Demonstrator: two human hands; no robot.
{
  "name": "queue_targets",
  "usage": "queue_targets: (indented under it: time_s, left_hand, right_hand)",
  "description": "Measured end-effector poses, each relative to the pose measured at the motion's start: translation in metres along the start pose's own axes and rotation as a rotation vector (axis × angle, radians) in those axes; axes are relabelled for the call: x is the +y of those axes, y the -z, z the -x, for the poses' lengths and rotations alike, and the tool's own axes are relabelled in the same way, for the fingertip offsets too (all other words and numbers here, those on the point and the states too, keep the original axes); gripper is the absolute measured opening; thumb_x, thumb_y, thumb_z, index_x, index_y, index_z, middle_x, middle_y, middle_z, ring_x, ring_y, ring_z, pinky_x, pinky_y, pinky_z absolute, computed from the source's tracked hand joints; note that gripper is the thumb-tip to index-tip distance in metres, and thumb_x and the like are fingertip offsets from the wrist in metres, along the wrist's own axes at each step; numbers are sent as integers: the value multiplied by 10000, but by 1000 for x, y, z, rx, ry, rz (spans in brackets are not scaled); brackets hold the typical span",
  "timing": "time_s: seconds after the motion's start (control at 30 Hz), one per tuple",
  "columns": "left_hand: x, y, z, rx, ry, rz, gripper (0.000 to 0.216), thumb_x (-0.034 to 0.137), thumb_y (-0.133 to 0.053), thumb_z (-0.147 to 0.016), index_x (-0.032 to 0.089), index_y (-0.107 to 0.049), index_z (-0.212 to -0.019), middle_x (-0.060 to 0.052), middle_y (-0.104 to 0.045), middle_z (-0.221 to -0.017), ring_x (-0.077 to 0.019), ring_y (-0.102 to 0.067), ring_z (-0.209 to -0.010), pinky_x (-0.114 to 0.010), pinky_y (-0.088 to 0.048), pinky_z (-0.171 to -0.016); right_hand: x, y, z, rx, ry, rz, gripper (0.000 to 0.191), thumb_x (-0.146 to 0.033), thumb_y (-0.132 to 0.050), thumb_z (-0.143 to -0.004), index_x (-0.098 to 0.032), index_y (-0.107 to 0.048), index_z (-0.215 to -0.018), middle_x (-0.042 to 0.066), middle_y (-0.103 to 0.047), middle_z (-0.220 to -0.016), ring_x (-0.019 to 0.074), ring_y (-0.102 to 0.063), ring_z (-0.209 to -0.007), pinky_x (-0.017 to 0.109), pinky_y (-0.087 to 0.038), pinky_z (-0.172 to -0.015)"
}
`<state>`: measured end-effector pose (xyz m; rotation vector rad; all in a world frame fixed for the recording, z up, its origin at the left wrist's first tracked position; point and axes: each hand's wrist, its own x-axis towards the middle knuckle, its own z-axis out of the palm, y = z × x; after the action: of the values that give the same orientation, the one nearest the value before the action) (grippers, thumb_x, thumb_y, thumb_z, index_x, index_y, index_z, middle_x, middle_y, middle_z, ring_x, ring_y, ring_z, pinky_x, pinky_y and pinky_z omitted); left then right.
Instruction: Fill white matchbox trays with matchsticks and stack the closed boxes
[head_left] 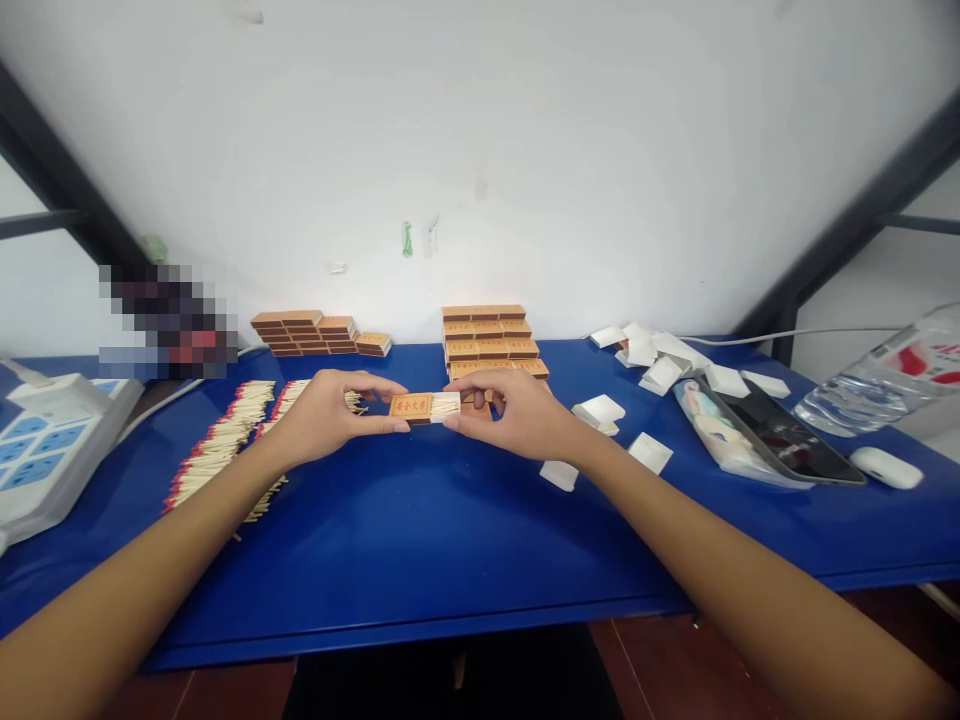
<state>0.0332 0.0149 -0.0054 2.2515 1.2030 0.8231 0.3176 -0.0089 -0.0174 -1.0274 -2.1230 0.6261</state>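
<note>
Between my two hands is a matchbox, its orange printed sleeve point(411, 406) partly over a white inner tray point(445, 405) with matches in it. My left hand point(337, 410) pinches the sleeve at its left end. The tray's right end is gripped by thumb and fingers of my right hand point(506, 410). Rows of loose red-tipped matches point(221, 440) lie left of my left hand, partly hidden by the forearm. Behind my right hand rises a stepped stack of matchboxes point(487, 340). Several white trays point(598, 412) lie beside my right wrist.
Another matchbox stack point(304, 332) stands by the wall. At the right are a pile of white trays point(664, 360), a phone point(784, 430), a white earphone-like case point(887, 467) and a water bottle point(885, 370). A power strip point(52, 440) sits on the blue table point(420, 560) at left.
</note>
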Motion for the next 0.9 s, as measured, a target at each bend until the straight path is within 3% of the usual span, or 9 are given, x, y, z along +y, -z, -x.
queue_targets:
  time_s: [0.17, 0.27, 0.43, 0.57, 0.67, 0.77, 0.9]
  left_hand:
    - [1, -2, 1, 22, -33, -23, 452, 532, -933, -711, 260, -852, -1063, -36, -844, -1099, -286, -768, -1049, -333, -583, -825]
    - [2, -3, 2, 42, -39, -16, 437, 515, -937, -711, 258, -853, -1054, -35, -843, -1105, -277, -765, -1053, -323, -584, -833]
    - [5, -4, 3, 69, -25, -2, 414, 504, -932, -722, 265, -858, -1052, -25, -847, -1065, -261, -764, -988, -322, -575, -829]
    - [11, -8, 5, 88, -13, 17, 408, 516, -930, -723, 276, -864, -1046, -20, -848, -1061, -260, -764, -984, -312, -571, -808]
    - [14, -14, 6, 131, 13, 33, 441, 537, -930, -717, 264, -862, -1056, -30, -847, -1071, -273, -764, -1006, -321, -569, -811]
    - [16, -19, 7, 233, 52, 27, 477, 550, -926, -723, 240, -854, -1078, -47, -844, -1090, -279, -763, -998, -342, -565, -838]
    - [17, -23, 10, 321, 46, 10, 485, 591, -876, -780, 237, -846, -1111, -52, -839, -1098, -260, -753, -938, -352, -568, -816]
  right_hand:
    - [2, -2, -1, -11, -72, -58, 298, -376, -738, -919, -195, -811, -1145, 13, -720, -798, 137, -597, -692, 279, -445, -623]
    - [3, -3, -2, 8, -126, -96, 356, -390, -755, -910, -176, -793, -1192, 18, -729, -782, 142, -604, -672, 287, -479, -620]
    - [3, -7, -3, 59, -182, -197, 425, -391, -778, -910, -189, -749, -1283, 86, -804, -1063, 160, -692, -725, 325, -572, -671]
    - [2, -15, -2, 56, -166, -241, 401, -398, -787, -916, -200, -756, -1263, 88, -812, -1075, 197, -742, -796, 365, -614, -739]
    - [-1, -24, -1, 103, -161, -286, 438, -428, -756, -945, -211, -734, -1325, 109, -791, -1198, 217, -755, -888, 370, -631, -760]
    - [-7, -34, 1, 119, -206, -397, 595, -498, -625, -1028, -226, -557, -1552, 146, -701, -1397, 215, -743, -942, 338, -630, -672]
    - [-18, -44, 8, -39, -224, -476, 747, -588, -481, -1079, -233, -288, -1707, 128, -743, -1212, 212, -718, -921, 367, -638, -722]
